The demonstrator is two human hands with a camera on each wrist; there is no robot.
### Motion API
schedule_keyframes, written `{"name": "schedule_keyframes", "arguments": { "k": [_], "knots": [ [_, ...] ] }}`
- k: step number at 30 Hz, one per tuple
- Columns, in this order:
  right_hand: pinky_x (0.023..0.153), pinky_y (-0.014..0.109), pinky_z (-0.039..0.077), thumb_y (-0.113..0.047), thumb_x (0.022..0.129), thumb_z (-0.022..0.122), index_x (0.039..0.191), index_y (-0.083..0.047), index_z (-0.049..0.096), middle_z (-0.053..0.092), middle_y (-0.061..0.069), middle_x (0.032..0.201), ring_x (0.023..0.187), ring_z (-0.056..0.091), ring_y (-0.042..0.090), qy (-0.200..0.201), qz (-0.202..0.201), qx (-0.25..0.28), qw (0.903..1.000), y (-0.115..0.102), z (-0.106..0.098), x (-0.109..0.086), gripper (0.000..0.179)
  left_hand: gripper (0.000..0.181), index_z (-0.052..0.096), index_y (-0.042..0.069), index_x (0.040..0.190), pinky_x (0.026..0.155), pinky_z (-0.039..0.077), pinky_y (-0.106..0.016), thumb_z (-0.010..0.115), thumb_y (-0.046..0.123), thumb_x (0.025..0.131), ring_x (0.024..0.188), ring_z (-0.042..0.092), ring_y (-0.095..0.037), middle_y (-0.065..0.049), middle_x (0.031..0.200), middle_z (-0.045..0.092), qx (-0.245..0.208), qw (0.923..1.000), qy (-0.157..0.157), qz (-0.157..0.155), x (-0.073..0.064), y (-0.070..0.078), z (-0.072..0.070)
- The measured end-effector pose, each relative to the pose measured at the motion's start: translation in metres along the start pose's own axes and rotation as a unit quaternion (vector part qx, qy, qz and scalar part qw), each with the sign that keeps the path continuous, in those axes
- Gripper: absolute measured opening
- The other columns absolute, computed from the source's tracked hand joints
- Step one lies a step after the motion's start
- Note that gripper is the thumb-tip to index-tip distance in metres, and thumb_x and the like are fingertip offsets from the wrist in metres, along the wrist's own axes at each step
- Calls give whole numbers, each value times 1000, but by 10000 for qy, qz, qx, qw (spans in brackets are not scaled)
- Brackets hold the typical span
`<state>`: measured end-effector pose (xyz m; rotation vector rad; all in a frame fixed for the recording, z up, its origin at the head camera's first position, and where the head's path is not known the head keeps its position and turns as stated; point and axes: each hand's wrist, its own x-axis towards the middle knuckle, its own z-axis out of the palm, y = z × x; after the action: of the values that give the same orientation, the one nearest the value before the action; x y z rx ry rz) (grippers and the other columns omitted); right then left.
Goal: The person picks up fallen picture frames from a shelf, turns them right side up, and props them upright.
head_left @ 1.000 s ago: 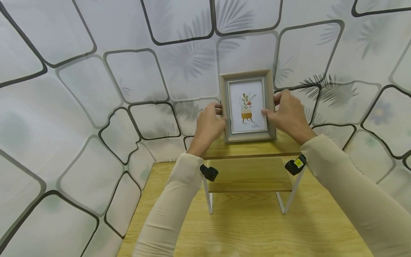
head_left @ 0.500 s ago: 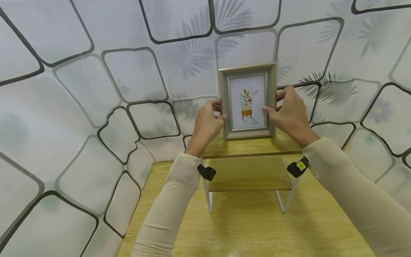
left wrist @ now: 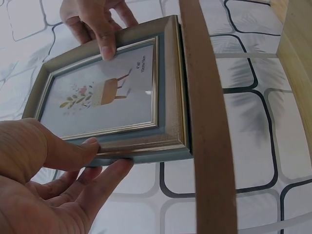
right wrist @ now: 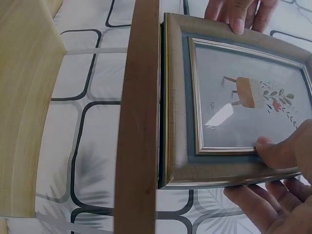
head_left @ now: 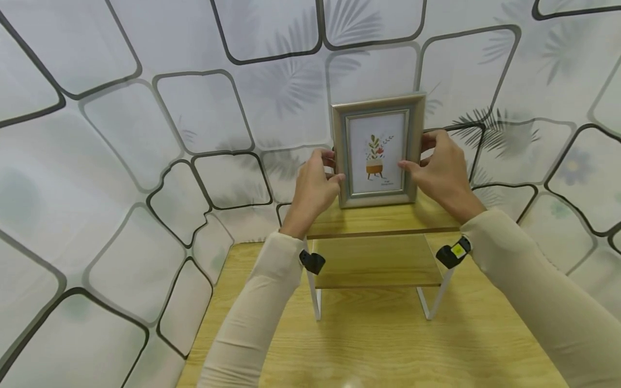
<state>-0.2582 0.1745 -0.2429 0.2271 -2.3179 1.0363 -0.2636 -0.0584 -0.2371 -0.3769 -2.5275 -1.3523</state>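
Note:
A picture frame with a silvery-beige border stands nearly upright on the top of a small wooden table. Its print shows a plant in an orange pot on legs. My left hand holds the frame's left edge, thumb at the front and fingers along the side, as the left wrist view shows. On the opposite edge my right hand grips the frame, its thumb pressing on the front near the inner trim and its fingers at the side. The frame's back is hidden.
Below the tabletop is a lower wooden shelf, carried by white metal legs. The table stands on a wood-grain floor. A patterned wall covering lies behind and to the left.
The picture frame has shifted slightly away from me and to the right, turning a little. Both hands have stayed on its edges, the right hand moving slightly right with it.

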Motion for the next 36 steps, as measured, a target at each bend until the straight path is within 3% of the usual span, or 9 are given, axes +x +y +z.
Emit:
{"name": "schedule_keyframes", "arguments": {
  "k": [5,15,19,23,29,33,36],
  "knots": [
    [82,48,57,-14,90,78,132,9,47,58,24,118,93,68,41,-34,0,66,10000,0,0,-1,56,47,50,8,135,77,57,-30,70,0,94,103,68,-21,-6,120,62,-46,10000,40,75,-1,0,1],
    [80,41,58,-14,90,78,132,8,45,57,23,118,95,68,41,-72,-9,142,9999,2,-1,-2,57,46,49,9,133,83,57,-33,70,-1,93,104,67,-22,-7,117,61,-91,9998,-86,125,-3,-1,-1],
    [82,48,57,-18,90,78,135,8,44,56,24,120,98,66,42,-180,-46,187,9997,0,-5,-5,61,46,52,6,136,85,56,-33,69,1,94,106,66,-22,-7,120,62,-3,9998,-152,134,-3,-2,-1],
    [92,54,52,-20,93,75,139,9,46,56,28,126,110,61,45,-167,-136,152,9997,-4,-15,-7,62,47,53,4,138,86,56,-32,69,0,94,108,65,-23,-9,122,62,-43,9996,-231,148,-3,-3,2],
    [108,53,41,-6,98,56,142,9,48,54,26,137,126,51,44,626,-352,2,9974,-18,-35,-4,47,46,53,4,137,88,56,-30,69,1,94,108,65,-24,-9,123,62,-86,9995,-254,163,-3,-5,4],
    [110,48,38,-4,98,48,137,7,55,55,23,137,129,49,37,1282,-808,-2,9885,-38,-38,4,41,46,53,4,138,87,56,-29,69,1,94,108,65,-23,-9,123,63,-80,9996,-235,137,-3,-5,2],
    [112,44,37,-9,101,50,135,6,57,57,23,136,130,50,34,1505,-1296,-124,9800,-57,-32,12,38,47,53,5,138,87,56,-29,69,2,94,109,65,-23,-8,123,64,-96,9997,-197,144,-3,-5,1]
  ]
}}
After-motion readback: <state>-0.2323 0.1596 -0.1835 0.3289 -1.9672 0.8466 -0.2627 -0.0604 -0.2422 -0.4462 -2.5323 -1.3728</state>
